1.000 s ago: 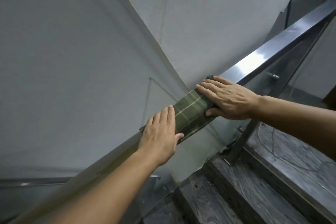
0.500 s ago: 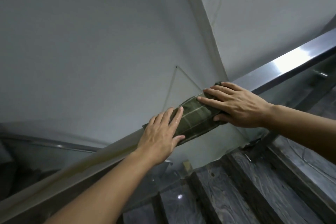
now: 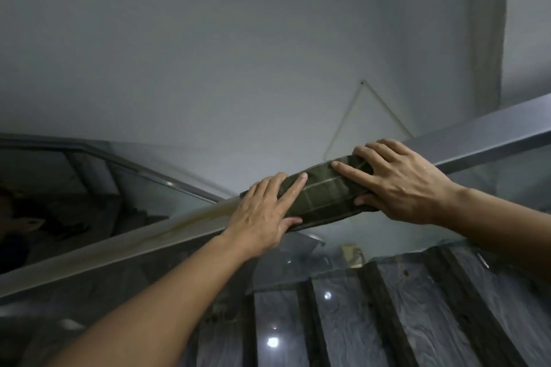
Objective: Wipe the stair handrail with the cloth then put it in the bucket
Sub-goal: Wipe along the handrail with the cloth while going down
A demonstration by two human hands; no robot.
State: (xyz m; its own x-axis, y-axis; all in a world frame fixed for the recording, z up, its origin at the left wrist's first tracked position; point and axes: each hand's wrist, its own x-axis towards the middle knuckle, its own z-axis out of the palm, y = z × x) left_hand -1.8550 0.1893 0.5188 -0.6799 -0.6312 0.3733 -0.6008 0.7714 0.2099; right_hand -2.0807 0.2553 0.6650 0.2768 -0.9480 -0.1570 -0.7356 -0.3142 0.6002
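A folded olive-green cloth (image 3: 323,194) with pale check lines lies draped over the top of the metal stair handrail (image 3: 155,240), wrapping a little down the near side of the rail. The left hand (image 3: 262,211) presses on the lower end of the cloth, fingers spread flat over the top and the thumb tucked under the cloth's near edge, so the cloth is pinched lightly between thumb and fingers against the rail. The right hand (image 3: 399,185) covers the upper end of the cloth in the same way, fingers splayed over the top with the index finger reaching along the fabric toward the left hand and the thumb curled beneath the near edge. The two hands sit close together with a short stretch of bare cloth between them. The rail runs diagonally from lower left to upper right; its bare part below the left hand shows a yellowish streak along the top. A glass panel (image 3: 298,265) hangs under the rail, and dark marbled stair treads (image 3: 351,325) with glossy highlights show beyond it. A plain grey wall (image 3: 238,53) fills the upper view. No bucket is in view
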